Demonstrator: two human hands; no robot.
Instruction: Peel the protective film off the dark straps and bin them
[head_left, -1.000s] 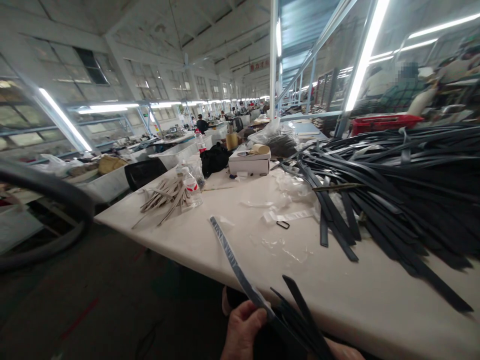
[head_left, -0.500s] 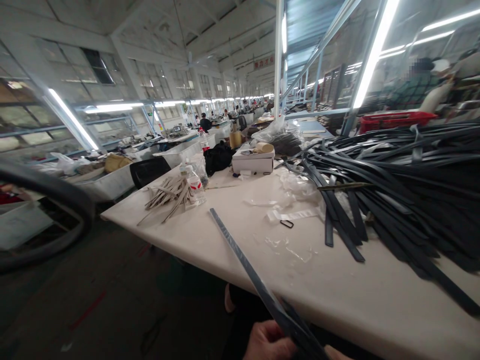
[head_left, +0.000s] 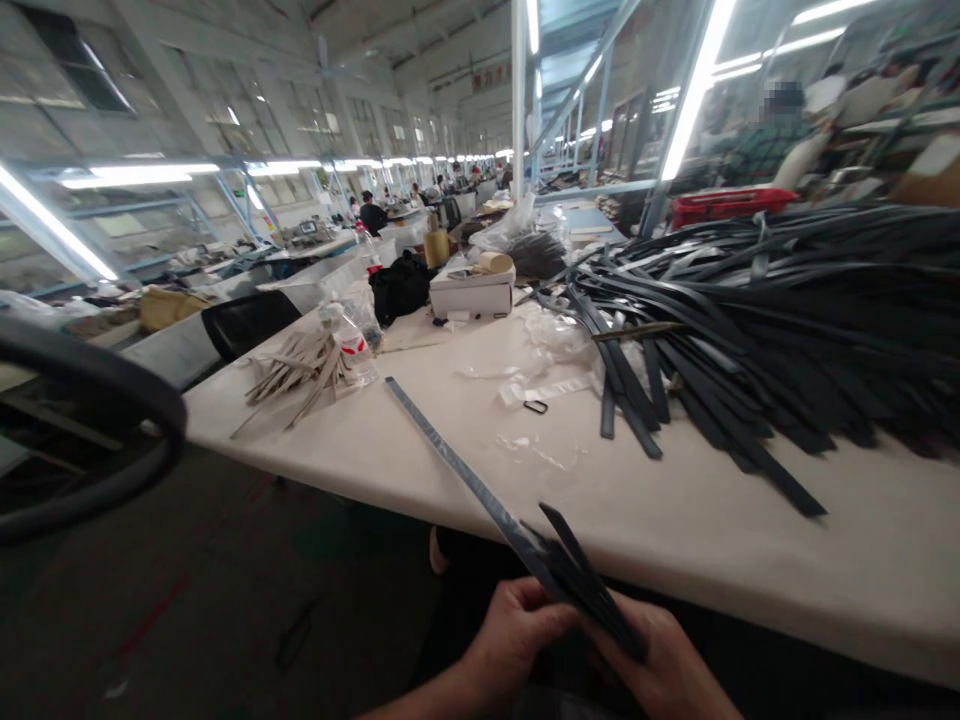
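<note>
Both of my hands are at the near table edge, closed around dark flat straps. My left hand [head_left: 514,635] pinches a long dark strap [head_left: 457,468] whose far part reaches up and left across the table. Several shorter dark strap ends [head_left: 581,570] fan out between the hands. My right hand [head_left: 656,640] grips this bunch from the right, its fingers partly hidden behind the straps. A large heap of black straps [head_left: 750,330] covers the right of the table. A small black rectangular ring [head_left: 535,407] lies beside clear plastic film [head_left: 555,340].
On the pale table [head_left: 480,420] stand a white box [head_left: 471,292], a clear bottle [head_left: 354,350] and a pile of beige strips [head_left: 296,370]. A black bag [head_left: 405,288] lies behind them. A red crate [head_left: 731,206] is beyond the heap. A dark curved bar [head_left: 161,390] crosses the left side.
The view has shifted, so the table sits further left and higher. Both hands have come further into view, and the shorter strap ends now show between them.
</note>
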